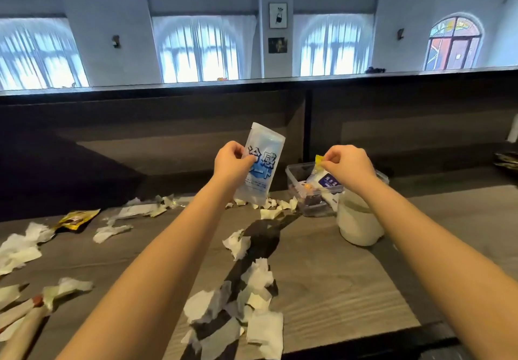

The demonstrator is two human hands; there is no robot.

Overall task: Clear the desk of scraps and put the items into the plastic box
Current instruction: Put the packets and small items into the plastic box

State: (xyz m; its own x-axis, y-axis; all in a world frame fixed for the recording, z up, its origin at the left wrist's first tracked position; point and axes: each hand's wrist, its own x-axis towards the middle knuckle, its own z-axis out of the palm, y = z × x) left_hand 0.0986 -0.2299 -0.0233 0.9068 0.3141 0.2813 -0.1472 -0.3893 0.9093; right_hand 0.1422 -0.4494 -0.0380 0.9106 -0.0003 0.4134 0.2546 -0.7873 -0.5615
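The left hand [231,163] grips a blue-and-white packet [260,169] held up above the desk [336,275]. Its long axis is near upright, top leaning slightly right, printed face toward the person. The right hand [347,166] pinches a small yellow piece [319,160] just over the plastic box [297,167], and torn paper scraps [258,275] litter the wood.

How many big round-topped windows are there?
4: a curtained window at far left, another in the centre, a third right of centre, and a coloured-glass window at far right. More may lie outside the view.
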